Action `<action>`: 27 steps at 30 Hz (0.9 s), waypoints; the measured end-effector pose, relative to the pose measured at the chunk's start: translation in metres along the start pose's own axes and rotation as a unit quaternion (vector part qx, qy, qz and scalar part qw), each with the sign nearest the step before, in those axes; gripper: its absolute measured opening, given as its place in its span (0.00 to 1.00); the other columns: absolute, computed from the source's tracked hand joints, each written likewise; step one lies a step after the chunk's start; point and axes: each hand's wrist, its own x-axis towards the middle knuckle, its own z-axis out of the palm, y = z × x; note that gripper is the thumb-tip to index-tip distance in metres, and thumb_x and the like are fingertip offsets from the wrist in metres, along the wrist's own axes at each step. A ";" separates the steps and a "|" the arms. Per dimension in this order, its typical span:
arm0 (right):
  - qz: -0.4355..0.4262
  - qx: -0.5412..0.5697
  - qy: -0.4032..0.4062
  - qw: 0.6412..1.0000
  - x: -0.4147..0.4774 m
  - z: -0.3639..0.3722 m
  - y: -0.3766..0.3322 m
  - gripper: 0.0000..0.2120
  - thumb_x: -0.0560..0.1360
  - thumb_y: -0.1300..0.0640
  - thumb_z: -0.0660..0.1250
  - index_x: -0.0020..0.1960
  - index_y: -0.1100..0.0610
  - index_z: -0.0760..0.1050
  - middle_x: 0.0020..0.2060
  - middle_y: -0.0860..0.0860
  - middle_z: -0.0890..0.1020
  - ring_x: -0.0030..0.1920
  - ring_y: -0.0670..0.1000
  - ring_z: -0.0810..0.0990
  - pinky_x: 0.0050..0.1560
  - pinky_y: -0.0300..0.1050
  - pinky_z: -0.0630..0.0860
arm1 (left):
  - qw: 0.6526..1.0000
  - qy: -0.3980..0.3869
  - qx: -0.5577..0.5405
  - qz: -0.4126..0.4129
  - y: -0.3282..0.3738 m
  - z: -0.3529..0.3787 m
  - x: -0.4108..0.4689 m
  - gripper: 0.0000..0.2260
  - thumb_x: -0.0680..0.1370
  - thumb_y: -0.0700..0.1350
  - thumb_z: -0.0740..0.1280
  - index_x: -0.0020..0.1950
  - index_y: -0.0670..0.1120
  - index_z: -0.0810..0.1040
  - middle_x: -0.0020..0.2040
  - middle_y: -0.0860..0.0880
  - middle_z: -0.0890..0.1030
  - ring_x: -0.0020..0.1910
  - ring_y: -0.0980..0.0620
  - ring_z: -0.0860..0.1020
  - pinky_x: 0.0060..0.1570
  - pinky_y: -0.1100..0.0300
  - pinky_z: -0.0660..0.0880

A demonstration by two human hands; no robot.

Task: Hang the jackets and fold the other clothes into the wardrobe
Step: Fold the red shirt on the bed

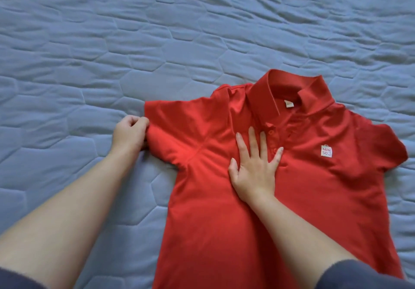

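A red polo shirt (314, 187) lies front up on the bed, collar pointing away from me, with a small white logo patch on its right chest. My left hand (130, 134) grips the hem of the shirt's left sleeve, fingers curled round the cloth. My right hand (253, 167) lies flat on the shirt's chest beside the button placket, fingers spread and straight, pressing the cloth down. The shirt's lower hem runs out of the frame at the bottom.
A blue-grey quilted bedspread (134, 41) with a hexagon stitch pattern covers everything around the shirt. Dark sleeve edges show at the bottom corners. No wardrobe or other clothes are in view.
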 end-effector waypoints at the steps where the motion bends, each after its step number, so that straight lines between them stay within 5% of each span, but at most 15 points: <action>1: 0.002 0.000 0.000 1.000 0.001 -0.001 0.000 0.31 0.71 0.44 0.53 0.74 0.49 0.62 0.76 0.53 0.61 0.75 0.59 0.58 0.66 0.75 0.52 | 0.998 -0.037 -0.036 -0.023 0.007 0.002 -0.001 0.09 0.78 0.44 0.64 0.39 0.49 0.69 0.32 0.48 0.71 0.22 0.57 0.70 0.23 0.67 0.70; 5: 0.006 0.005 -0.009 1.000 0.004 -0.004 -0.002 0.31 0.70 0.45 0.54 0.73 0.48 0.60 0.76 0.53 0.61 0.75 0.58 0.59 0.66 0.75 0.53 | 0.994 -0.097 0.040 -0.012 0.013 0.005 0.003 0.05 0.78 0.46 0.67 0.44 0.47 0.73 0.37 0.48 0.76 0.31 0.53 0.72 0.21 0.67 0.70; 9: 0.009 0.001 -0.012 1.000 0.003 -0.003 -0.003 0.31 0.70 0.45 0.55 0.73 0.47 0.60 0.76 0.53 0.61 0.75 0.58 0.58 0.66 0.74 0.52 | 0.995 -0.096 0.009 -0.025 0.007 0.003 0.007 0.08 0.79 0.39 0.64 0.40 0.46 0.75 0.37 0.47 0.78 0.34 0.51 0.73 0.33 0.59 0.70; 13: 0.007 0.005 -0.028 1.000 0.006 -0.005 -0.003 0.32 0.69 0.45 0.55 0.73 0.47 0.60 0.76 0.53 0.61 0.75 0.58 0.58 0.67 0.74 0.52 | 0.984 -0.140 0.004 -0.113 0.018 0.001 0.007 0.09 0.82 0.40 0.59 0.42 0.47 0.72 0.22 0.54 0.72 0.15 0.60 0.66 0.17 0.72 0.62; 15: 0.007 0.007 -0.026 1.000 0.008 -0.006 -0.004 0.32 0.69 0.45 0.56 0.73 0.47 0.60 0.76 0.53 0.60 0.75 0.58 0.58 0.67 0.74 0.52 | 0.981 -0.147 0.020 -0.127 0.026 0.000 0.006 0.09 0.82 0.42 0.58 0.43 0.47 0.72 0.26 0.50 0.73 0.16 0.59 0.67 0.18 0.72 0.63; 18: 0.002 0.012 -0.028 1.000 0.007 -0.005 -0.002 0.32 0.69 0.45 0.56 0.73 0.47 0.60 0.75 0.53 0.61 0.75 0.58 0.58 0.67 0.73 0.50 | 0.981 -0.134 0.024 -0.141 0.030 0.003 -0.002 0.03 0.79 0.47 0.63 0.48 0.49 0.75 0.40 0.48 0.78 0.31 0.55 0.75 0.27 0.66 0.71; 20: 0.007 0.027 -0.027 0.999 0.006 -0.008 -0.003 0.31 0.69 0.45 0.56 0.72 0.48 0.63 0.74 0.53 0.63 0.74 0.58 0.59 0.67 0.73 0.51 | 0.988 -0.095 0.024 -0.122 0.028 0.006 -0.009 0.02 0.79 0.45 0.64 0.47 0.47 0.76 0.40 0.48 0.79 0.36 0.51 0.76 0.31 0.63 0.72; 23: -0.008 0.061 0.043 0.997 0.019 -0.027 -0.006 0.23 0.68 0.46 0.57 0.62 0.50 0.72 0.64 0.52 0.72 0.65 0.57 0.70 0.63 0.64 0.61 | 0.985 0.045 0.168 -0.023 0.018 0.009 -0.014 0.12 0.80 0.43 0.63 0.36 0.43 0.71 0.39 0.40 0.77 0.44 0.40 0.77 0.40 0.54 0.67; 27: -0.162 0.181 0.127 0.962 0.085 -0.058 -0.013 0.14 0.70 0.53 0.58 0.53 0.53 0.76 0.53 0.49 0.78 0.54 0.52 0.74 0.52 0.50 0.62 | 0.956 0.134 0.254 0.062 -0.001 0.014 -0.014 0.10 0.81 0.42 0.59 0.41 0.40 0.69 0.48 0.31 0.77 0.49 0.33 0.75 0.44 0.48 0.65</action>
